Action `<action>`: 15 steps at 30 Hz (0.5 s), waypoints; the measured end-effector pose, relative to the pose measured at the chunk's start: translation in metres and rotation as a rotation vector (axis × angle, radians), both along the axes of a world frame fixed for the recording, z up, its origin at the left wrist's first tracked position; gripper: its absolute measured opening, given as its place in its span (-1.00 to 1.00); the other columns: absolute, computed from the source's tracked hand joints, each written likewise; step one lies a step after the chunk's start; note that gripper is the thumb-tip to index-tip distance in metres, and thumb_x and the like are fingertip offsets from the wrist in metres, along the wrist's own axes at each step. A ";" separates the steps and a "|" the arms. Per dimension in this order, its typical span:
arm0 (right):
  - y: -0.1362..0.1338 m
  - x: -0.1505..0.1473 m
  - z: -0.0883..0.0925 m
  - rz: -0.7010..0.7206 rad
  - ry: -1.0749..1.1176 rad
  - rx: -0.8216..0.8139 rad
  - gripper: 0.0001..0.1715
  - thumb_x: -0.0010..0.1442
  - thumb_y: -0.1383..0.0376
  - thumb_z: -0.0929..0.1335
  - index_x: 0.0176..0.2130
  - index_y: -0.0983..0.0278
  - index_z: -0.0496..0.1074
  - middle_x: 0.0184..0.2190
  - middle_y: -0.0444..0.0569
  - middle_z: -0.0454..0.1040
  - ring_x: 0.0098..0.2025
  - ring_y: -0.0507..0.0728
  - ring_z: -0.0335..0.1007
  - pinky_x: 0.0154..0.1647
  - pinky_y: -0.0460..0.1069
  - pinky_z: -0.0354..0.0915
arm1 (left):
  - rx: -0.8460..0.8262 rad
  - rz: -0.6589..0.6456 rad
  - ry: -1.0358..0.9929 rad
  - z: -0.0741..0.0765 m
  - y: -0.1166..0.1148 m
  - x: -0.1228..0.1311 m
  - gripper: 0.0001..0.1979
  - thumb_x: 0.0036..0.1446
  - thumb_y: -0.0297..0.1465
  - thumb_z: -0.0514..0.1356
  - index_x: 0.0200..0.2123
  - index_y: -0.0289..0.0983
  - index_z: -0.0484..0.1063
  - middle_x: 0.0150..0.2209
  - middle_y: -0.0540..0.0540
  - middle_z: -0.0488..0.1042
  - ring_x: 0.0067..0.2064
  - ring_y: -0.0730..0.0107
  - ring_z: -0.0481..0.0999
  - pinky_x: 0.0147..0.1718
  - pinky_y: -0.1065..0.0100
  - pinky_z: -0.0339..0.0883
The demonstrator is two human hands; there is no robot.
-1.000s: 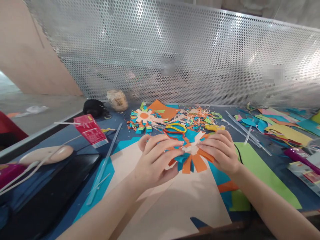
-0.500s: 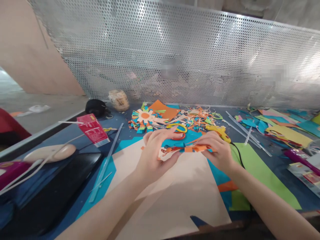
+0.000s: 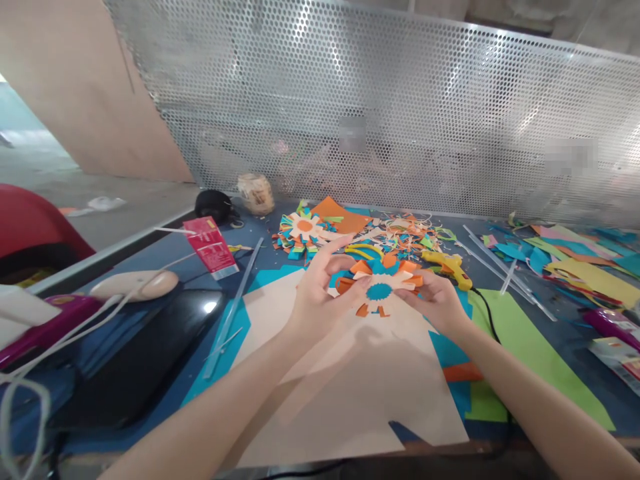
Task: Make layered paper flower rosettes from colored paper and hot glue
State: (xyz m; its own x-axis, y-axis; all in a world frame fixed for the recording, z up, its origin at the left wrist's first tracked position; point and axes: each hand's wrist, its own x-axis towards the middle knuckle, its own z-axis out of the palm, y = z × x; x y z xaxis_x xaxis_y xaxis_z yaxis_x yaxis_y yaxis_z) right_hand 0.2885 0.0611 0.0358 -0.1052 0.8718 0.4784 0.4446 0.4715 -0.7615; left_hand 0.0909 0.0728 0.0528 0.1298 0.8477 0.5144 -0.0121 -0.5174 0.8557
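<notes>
Between both hands is a paper flower with orange and cream petals and a blue round centre, its face turned toward me. My left hand pinches its left side, thumb on the front near the centre. My right hand grips its right petals between thumb and fingers. Under the hands lies a large cream paper sheet. Yellow-handled scissors lie just behind the flower, partly hidden by it. A finished-looking layered paper flower rests farther back on the left.
A yellow glue gun with a black cord lies right of my hands, near a green sheet. Paper scraps are heaped behind. At left are a pink drink carton, clear glue sticks and a black phone. A perforated metal panel stands behind.
The paper flower has been tilted from edge-on to face me, showing its blue centre. Both hands have turned with it, and the camera view has shifted slightly left.
</notes>
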 end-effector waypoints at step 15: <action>-0.002 -0.003 0.004 -0.011 0.006 0.038 -0.72 0.01 0.09 0.35 -0.49 0.26 0.34 -0.58 -0.13 0.34 -0.51 0.02 0.27 -0.47 -0.05 0.27 | 0.215 0.030 0.056 0.002 -0.001 0.000 -0.53 0.01 -0.43 0.19 0.01 -0.16 0.19 -0.23 -0.06 0.45 -0.14 0.33 0.46 -0.24 0.30 0.40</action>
State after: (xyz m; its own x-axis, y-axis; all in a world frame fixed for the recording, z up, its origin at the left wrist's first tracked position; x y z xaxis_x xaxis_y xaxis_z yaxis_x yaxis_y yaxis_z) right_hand 0.2856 0.0593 0.0396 -0.0927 0.8543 0.5115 0.4453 0.4950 -0.7461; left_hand 0.0907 0.0722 0.0549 0.1402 0.7228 0.6766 0.0504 -0.6877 0.7242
